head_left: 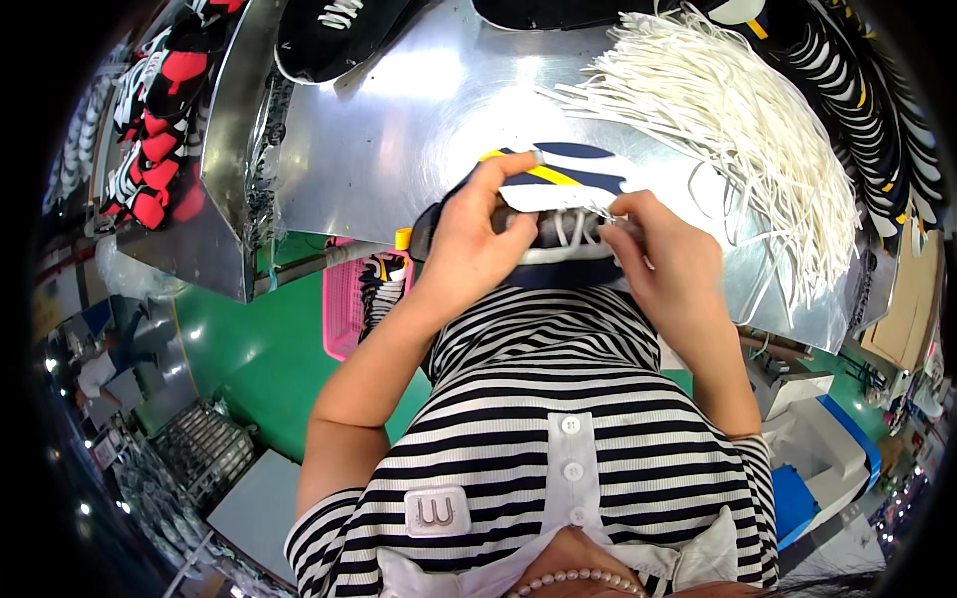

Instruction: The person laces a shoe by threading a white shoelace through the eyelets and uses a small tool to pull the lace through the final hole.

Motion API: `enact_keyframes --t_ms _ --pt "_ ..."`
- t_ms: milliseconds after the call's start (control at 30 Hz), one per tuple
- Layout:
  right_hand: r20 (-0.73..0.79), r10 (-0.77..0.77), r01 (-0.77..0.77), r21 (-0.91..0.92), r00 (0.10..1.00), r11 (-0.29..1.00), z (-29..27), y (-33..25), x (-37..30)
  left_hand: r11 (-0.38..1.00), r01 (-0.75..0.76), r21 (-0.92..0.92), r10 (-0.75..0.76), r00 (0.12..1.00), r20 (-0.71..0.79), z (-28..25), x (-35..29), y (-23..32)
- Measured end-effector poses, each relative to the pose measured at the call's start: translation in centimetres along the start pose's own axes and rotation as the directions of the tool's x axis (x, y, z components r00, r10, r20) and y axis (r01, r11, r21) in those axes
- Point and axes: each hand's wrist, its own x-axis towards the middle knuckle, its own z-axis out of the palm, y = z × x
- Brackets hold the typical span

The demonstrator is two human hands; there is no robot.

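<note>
A navy shoe upper (558, 273) with white panels and a yellow stripe lies sideways at the table's near edge, close against my body. Gripping its left part is my left hand (471, 237), the thumb in the opening and the index finger stretched over the far side. A white shoelace (572, 227) runs in crossings through the eyelet rows. At the right end of the lacing, my right hand (670, 257) is closed with thumb and fingertips pinched on the lace; the lace's end is hidden by the fingers.
Loose white laces (728, 130) are heaped on the metal table (349, 149), right of the shoe. Stacked dark uppers (857, 80) line the far right. Black shoes (334, 45) sit at the back. Red-and-black uppers (159, 149) hang left; a pink basket (342, 309) stands below.
</note>
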Motion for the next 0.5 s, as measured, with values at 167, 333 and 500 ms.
enact_keyframes --t_ms 167,333,500 --pt "-0.265 0.08 0.031 0.389 0.961 0.921 3.8 4.3 2.1 0.993 0.105 -0.047 -0.107 0.993 -0.041 0.4 1.0 1.0" --pt "-0.392 0.055 0.066 0.288 0.918 0.955 5.1 4.6 2.7 0.971 0.218 -0.094 -0.209 0.973 0.097 -2.3 -0.6 0.8" --pt "-0.372 -0.317 0.411 0.206 0.872 0.888 4.6 5.1 2.5 0.991 0.13 -0.016 -0.13 0.992 -0.002 0.3 0.2 2.1"
